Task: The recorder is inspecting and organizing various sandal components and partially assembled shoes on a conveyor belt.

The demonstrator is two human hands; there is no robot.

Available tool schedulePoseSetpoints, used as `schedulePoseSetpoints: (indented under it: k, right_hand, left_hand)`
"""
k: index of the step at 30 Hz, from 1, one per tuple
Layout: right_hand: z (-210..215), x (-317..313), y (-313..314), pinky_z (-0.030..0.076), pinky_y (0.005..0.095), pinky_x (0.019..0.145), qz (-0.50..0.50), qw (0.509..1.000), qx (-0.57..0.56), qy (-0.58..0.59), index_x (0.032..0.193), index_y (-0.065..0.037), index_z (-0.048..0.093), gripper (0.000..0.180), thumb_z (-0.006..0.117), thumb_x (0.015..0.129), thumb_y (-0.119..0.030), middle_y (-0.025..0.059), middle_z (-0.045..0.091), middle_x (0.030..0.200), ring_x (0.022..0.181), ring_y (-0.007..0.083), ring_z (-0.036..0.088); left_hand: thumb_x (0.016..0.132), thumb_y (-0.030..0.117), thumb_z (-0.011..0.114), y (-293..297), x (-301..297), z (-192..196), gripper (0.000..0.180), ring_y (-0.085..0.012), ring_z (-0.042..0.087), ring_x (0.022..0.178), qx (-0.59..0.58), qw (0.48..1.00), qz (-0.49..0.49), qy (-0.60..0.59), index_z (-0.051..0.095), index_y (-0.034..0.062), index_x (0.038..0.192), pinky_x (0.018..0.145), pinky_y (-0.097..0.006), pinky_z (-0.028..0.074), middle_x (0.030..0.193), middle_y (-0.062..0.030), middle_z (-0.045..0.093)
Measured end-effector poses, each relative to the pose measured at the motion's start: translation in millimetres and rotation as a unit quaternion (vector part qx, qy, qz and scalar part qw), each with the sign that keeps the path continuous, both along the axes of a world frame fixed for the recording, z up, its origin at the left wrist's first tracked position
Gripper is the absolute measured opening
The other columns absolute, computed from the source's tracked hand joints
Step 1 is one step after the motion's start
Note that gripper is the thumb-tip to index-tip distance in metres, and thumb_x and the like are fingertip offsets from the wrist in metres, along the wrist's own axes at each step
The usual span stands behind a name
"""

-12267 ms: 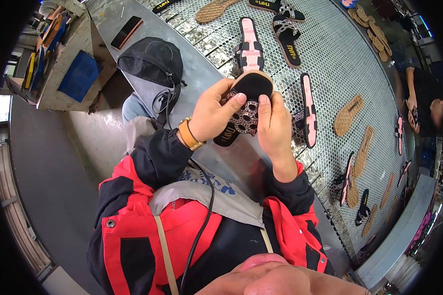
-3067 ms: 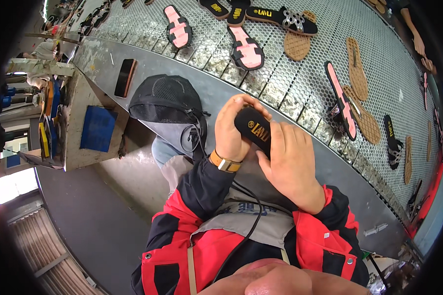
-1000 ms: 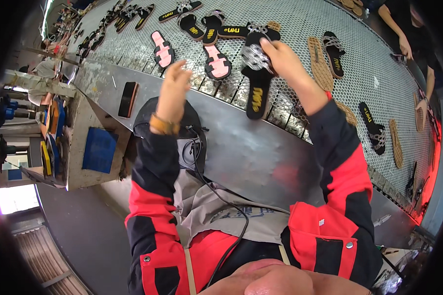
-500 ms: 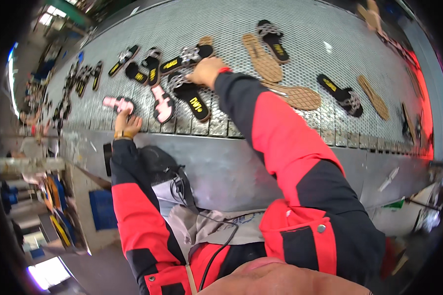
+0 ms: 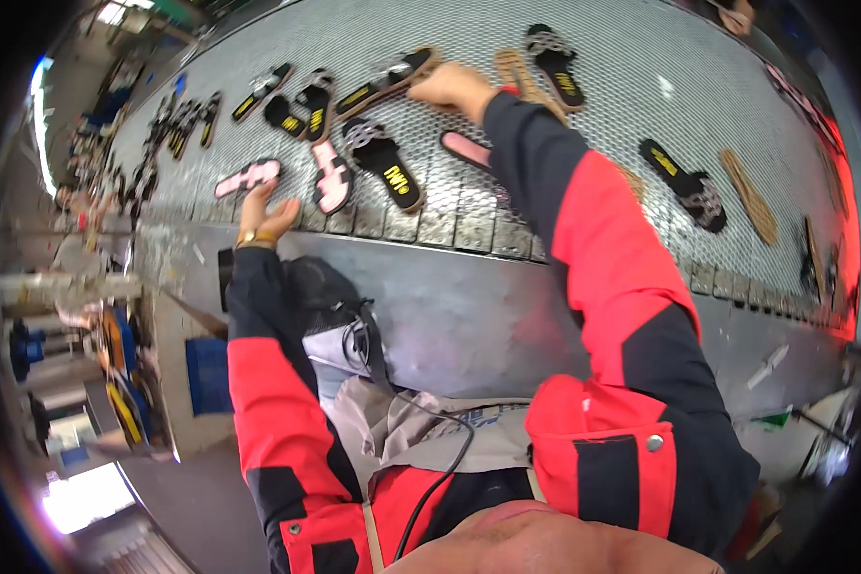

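At the near left edge of the metal mesh conveyor, my left hand (image 5: 270, 218) has its fingers at the near end of a pink sandal (image 5: 248, 178). The thumb stands apart, and the fingertips are partly hidden. Farther in, my right hand (image 5: 457, 88) is closed on the right end of a black sandal (image 5: 385, 84) with a glittery strap. That sandal tilts, showing its tan edge. Between my hands lie a pink sandal with black trim (image 5: 332, 179) and a black sandal with yellow print (image 5: 388, 168). A pink insole (image 5: 465, 149) shows beside my right forearm, which hides part of it.
More black sandals lie at the left (image 5: 261, 93), at the back (image 5: 557, 69) and at the right (image 5: 684, 185). A tan sole (image 5: 748, 196) lies farther right. The conveyor's slatted edge (image 5: 430, 232) runs above a grey metal panel (image 5: 450, 306). Another person's hand (image 5: 736, 19) shows at the far right.
My right hand has moved away to the far right, from the near black sandal to the one behind it, which now tilts. The pink sandal at my left hand has turned slightly.
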State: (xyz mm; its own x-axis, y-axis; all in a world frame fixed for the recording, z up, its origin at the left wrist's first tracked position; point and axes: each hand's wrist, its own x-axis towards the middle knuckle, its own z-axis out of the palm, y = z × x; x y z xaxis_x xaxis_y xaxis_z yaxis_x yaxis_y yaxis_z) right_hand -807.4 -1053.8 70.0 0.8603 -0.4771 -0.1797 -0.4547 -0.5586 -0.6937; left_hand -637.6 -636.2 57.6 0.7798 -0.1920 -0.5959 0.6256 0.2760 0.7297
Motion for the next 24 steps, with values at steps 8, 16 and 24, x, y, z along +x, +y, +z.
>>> schedulePoseSetpoints:
  k: [8,16,24]
  right_hand:
    - [52.0,-74.1,-38.4,0.049,0.0391,0.061,-0.039,0.991,0.13,-0.002,0.09,0.0,0.067,0.052,0.077,0.083,-0.05,0.0041,0.059,0.078,0.071,0.0209,0.06]
    - [86.0,-245.9,-10.8,0.05,0.0376,0.101,0.138,0.971,0.155,-0.121,0.141,0.002,0.055,0.073,0.081,0.079,-0.024,0.0119,0.06,0.119,0.114,0.0265,0.061]
    - [16.7,-295.2,84.8,0.033,0.0555,0.124,0.473,0.875,0.001,-0.105,0.145,-0.005,0.054,0.073,0.067,0.073,0.003,0.0186,0.051,0.156,0.148,0.0428,0.045]
  left_hand:
    - [0.092,0.018,0.08,-6.6,13.9,-9.8,0.094,-0.0383,0.025,0.16,-0.079,0.987,0.139,0.009,0.021,0.0199,0.166,0.123,-0.058,0.036,0.173,-0.0173,0.017]
    - [0.104,0.026,0.056,-5.9,43.1,-23.7,0.075,-0.0392,0.018,0.162,-0.105,0.984,0.108,-0.099,0.019,0.0095,0.167,0.126,-0.062,0.029,0.179,-0.0087,0.008]
    - [0.103,0.021,0.06,-22.1,34.6,11.0,0.03,-0.0258,0.062,0.12,0.082,0.949,0.147,-0.267,0.064,0.0036,0.127,0.099,-0.045,0.051,0.136,-0.014,0.063]
